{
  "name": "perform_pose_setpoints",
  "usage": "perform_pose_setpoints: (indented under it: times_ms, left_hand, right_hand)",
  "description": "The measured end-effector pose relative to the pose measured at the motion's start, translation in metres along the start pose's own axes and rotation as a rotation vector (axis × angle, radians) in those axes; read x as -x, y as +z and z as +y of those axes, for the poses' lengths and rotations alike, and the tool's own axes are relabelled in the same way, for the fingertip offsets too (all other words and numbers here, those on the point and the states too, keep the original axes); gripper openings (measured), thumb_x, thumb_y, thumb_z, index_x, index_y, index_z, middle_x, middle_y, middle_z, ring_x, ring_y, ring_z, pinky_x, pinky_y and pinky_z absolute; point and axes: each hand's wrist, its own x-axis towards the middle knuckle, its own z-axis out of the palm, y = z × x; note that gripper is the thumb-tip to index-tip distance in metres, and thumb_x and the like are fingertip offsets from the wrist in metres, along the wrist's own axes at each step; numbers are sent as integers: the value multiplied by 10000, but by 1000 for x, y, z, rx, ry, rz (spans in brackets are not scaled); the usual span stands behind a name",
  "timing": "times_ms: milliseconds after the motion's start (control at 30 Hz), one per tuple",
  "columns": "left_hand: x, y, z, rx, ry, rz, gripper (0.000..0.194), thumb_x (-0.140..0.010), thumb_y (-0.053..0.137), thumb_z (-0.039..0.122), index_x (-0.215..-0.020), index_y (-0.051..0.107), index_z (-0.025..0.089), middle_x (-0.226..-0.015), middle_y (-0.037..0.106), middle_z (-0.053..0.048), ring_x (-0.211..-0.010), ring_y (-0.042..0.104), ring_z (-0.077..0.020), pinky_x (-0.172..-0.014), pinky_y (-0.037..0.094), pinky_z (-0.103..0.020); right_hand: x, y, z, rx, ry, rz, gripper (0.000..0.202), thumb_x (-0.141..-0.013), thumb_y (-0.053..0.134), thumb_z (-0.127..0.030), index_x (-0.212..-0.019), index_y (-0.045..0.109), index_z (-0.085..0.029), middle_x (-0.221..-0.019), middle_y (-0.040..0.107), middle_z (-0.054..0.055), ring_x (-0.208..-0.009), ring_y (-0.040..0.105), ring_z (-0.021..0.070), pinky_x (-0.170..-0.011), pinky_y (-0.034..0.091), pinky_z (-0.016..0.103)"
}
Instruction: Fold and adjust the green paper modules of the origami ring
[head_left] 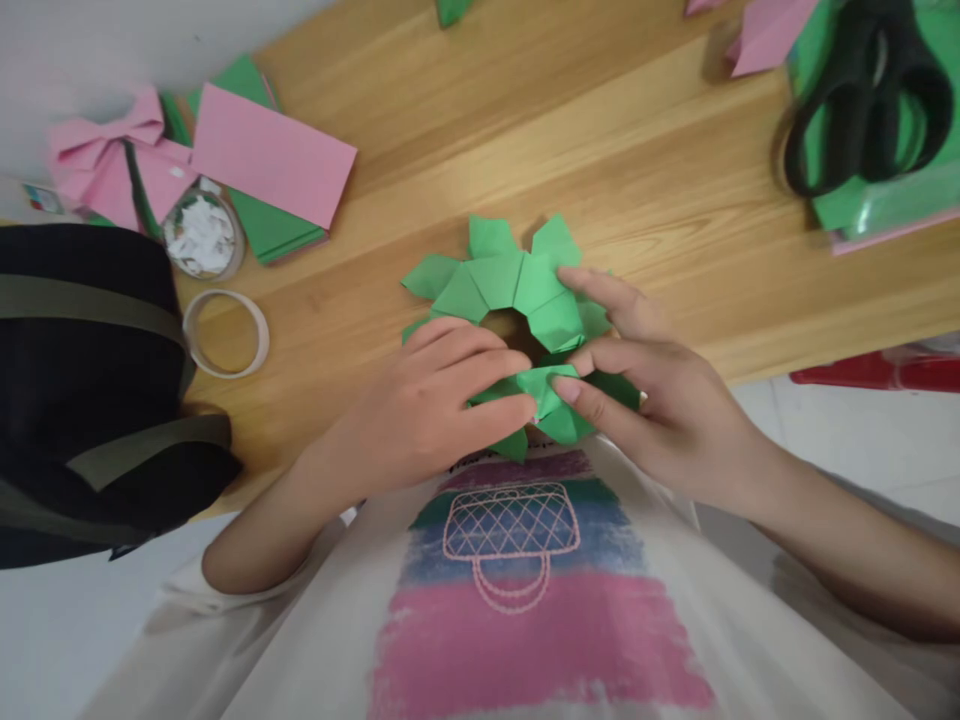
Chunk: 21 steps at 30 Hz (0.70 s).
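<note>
A green folded-paper wreath (493, 281) with pointed petals around an open middle lies at the near edge of the wooden table. My left hand (431, 405) is closed on its near left side, thumb and fingers pinching the paper. From the right, my right hand (652, 385) grips the near right section between thumb and bent finger, and another finger reaches along the far right petals. Between my two thumbs a green flap (551, 390) stands raised. My hands hide parts of the wreath's left and right sides.
Pink paper sheets (274, 155) lie on green ones at the back left. Nearby are a pink paper bow (112, 150), a tub of white scraps (202, 238), a tape roll (226, 333) and a black bag (82, 390). Black-handled scissors (844, 130) rest at the far right.
</note>
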Motion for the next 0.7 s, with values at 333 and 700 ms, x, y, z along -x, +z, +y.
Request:
perform_pose_setpoints:
  times_ms: [333, 700]
  left_hand:
    - [2, 1, -2, 61, 18, 43, 107, -1000, 534, 184, -967, 634, 202, -1066, 727, -55, -985, 646, -192, -860, 517, -379]
    - [2, 0, -2, 48, 6, 12, 89, -996, 532, 206, -954, 608, 227, -1062, 715, -45, -987, 639, -212, -869, 509, -393]
  right_hand:
    - [-1, -2, 0, -43, 28, -15, 238, -940, 580, -314, -721, 574, -222, -1529, 494, 110, -1498, 362, 261, -1247, 264, 513]
    - [-3, -5, -5, -22, 65, -44, 212, -937, 580, -278, -728, 590, -247, -1528, 496, 31, -1491, 371, 298, -1226, 314, 565]
